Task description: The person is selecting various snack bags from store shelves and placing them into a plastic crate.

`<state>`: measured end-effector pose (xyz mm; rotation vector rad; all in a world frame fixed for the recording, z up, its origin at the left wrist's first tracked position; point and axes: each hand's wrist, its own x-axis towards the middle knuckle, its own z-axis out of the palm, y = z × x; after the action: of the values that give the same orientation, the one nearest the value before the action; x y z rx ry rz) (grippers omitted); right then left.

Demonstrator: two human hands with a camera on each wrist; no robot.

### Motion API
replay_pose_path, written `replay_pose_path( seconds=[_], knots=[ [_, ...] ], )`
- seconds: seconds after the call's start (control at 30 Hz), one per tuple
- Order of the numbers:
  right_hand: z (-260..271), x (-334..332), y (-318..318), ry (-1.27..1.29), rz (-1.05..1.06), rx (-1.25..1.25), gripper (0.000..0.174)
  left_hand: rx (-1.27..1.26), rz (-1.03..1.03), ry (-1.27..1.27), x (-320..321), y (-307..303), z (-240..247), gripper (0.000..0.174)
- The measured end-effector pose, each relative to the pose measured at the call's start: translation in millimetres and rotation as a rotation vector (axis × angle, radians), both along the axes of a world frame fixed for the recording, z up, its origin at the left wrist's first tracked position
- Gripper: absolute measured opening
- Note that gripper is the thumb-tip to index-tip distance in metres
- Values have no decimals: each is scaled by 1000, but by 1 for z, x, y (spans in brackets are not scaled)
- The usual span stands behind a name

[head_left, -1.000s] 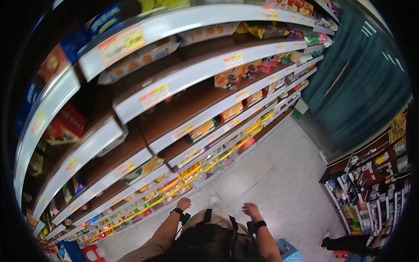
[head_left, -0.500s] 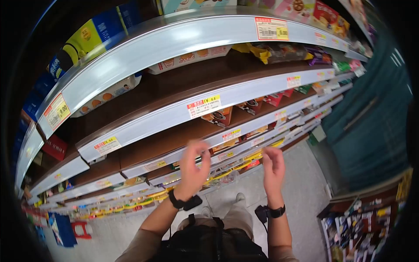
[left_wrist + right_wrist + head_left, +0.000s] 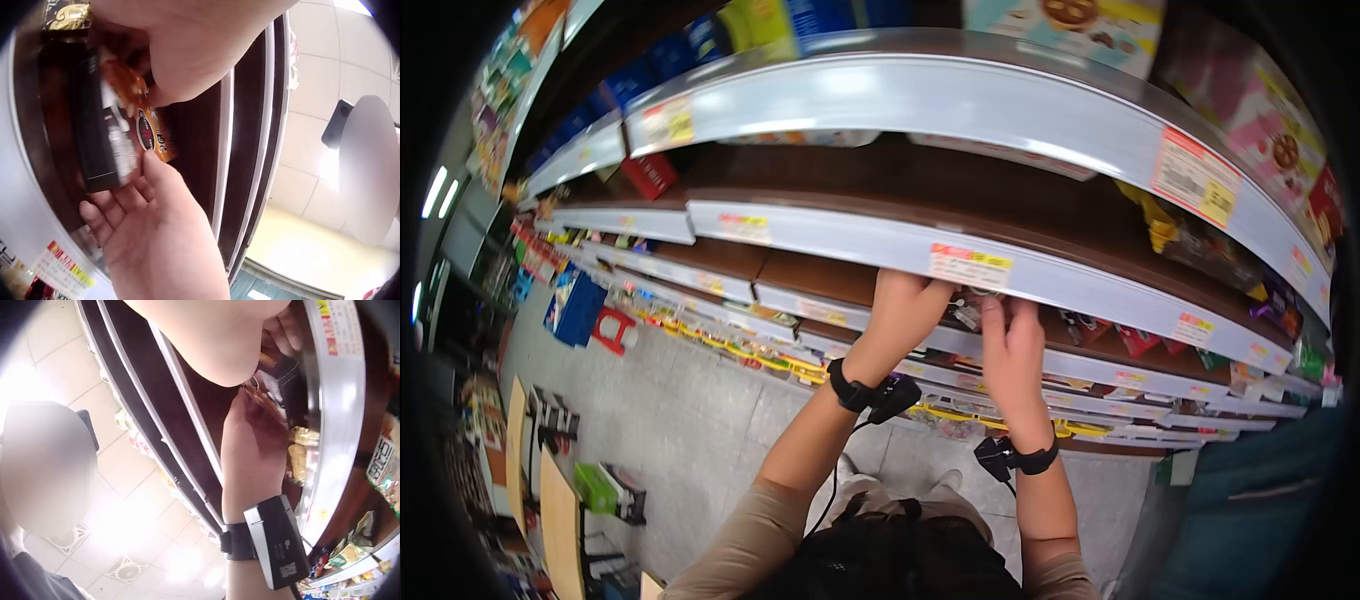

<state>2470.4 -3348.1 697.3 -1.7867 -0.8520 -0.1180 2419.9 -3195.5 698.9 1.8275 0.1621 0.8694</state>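
Both hands reach in beneath a price-tagged shelf edge and hold a small black-and-orange snack box. In the head view the left hand comes in from the left, its fingertips hidden by the shelf edge. The right hand is just to its right, fingers pointing up. The left wrist view shows the right thumb on the box's printed front and the other fingers under its lower end. At the upper end, the left hand grips the box with its thumb along the front. A barcode panel shows on the box.
Shelves with white price-tag edges curve across the front. Cookie boxes stand on the upper shelf, and a yellow-wrapped snack pack lies lower right. On the floor behind are a red stool and a blue box.
Both hands have risen from near the body to the shelf and taken hold of the snack box. The head view has turned left and moved closer to the shelves.
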Motion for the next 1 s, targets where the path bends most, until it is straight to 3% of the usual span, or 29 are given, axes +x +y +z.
replay_pose_path(
  seconds=[0.03, 0.1, 0.13, 0.17, 0.2, 0.3, 0.37, 0.47, 0.73, 0.9, 1.0],
  knots=[
    [5, -10, 6, 274, 118, 131, 27, 35, 57, -5, -10, 3, 4, 12],
    [3, -33, 15, 339, 230, 161, 27, -116, 26, 52, -40, 10, 14, 19],
    [-1, -48, 19, 418, 305, 212, 26, 57, 172, -192, -48, 20, -5, 30],
    [-6, -65, 24, 502, 376, 262, 26, -196, 88, -79, -83, 15, 1, 38],
    [-18, -87, 29, 548, 455, 252, 33, -284, 89, -61, -114, 18, -16, 35],
    [-77, -146, 49, 527, 614, 137, 40, -508, 56, 46, -221, 37, -58, 30],
    [-111, -177, 72, 654, 830, -111, 47, -645, 62, 129, -294, 57, -103, 26],
    [-131, -232, 127, 687, 967, -204, 46, -771, 215, 139, -393, 86, -140, 24],
    [-150, -380, 275, 887, 1136, -397, 39, -871, 584, 0, -585, 159, -148, 24],
    [-163, -445, 335, 977, 1172, -389, 38, -905, 657, 8, -648, 215, -167, 18],
    [-185, -461, 372, 1031, 1223, -505, 34, -939, 685, -16, -672, 244, -180, 18]
  ],
)
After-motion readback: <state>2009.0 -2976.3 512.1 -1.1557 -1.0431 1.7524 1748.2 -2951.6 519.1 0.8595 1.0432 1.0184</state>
